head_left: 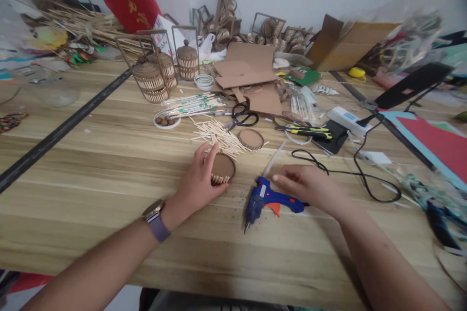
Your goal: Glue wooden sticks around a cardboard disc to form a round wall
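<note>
My left hand point(195, 180) grips a round cardboard base point(223, 166) with a braided rim, thumb at the near edge and fingers at the far left. A row of short sticks point(220, 180) stands along the base's near inner edge. My right hand point(304, 184) hovers just above and beside a blue glue gun point(272, 197), its fingers loosely bent with nothing visible between them. The gun lies on its side, nozzle pointing toward me, with a small red light lit and a glue stick point(274, 159) out of its back. Beyond the base are loose cut sticks point(219, 136) and a second round base point(250, 139).
Black scissors point(245, 116), a yellow-black cutter point(306, 131) and a phone point(331, 137) lie farther back. A black cable point(359, 175) loops at the right. Small lidded stick buckets point(149, 80) stand at the back left; cardboard sheets point(248, 65) are piled in the back middle.
</note>
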Available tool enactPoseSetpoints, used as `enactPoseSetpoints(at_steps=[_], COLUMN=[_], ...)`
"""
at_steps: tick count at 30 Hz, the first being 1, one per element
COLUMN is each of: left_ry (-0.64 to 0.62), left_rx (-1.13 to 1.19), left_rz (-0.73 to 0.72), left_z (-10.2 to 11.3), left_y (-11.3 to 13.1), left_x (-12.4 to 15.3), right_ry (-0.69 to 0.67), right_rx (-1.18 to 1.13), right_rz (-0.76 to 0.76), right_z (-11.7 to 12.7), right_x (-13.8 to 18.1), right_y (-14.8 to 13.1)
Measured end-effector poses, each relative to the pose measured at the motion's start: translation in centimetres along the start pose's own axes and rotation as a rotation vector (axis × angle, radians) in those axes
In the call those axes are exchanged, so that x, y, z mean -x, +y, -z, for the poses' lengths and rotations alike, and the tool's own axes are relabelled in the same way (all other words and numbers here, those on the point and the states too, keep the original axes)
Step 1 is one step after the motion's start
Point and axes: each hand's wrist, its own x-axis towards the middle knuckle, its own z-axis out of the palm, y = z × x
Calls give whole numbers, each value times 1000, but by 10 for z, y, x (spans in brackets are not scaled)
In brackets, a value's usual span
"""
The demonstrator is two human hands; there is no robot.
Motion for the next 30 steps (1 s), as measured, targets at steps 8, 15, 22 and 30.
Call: enactPoseSetpoints(at_steps=[8, 15, 22, 30], left_ry=[-2, -7, -17, -12], left_rx=[27, 34, 63, 53], left_rz=[22, 40, 30, 34], left_z=[0, 0, -1, -1], left_y=[0, 1, 0, 0], left_x=[-1, -1, -1, -1], right_ry=[116, 26, 10, 90], right_rx=[169, 370, 375, 70], right_rz=[199, 255, 208, 185], right_z=[-3, -25, -29, -14], right_x=[-45, -102, -105, -79], right_y=[-34, -63, -57, -53])
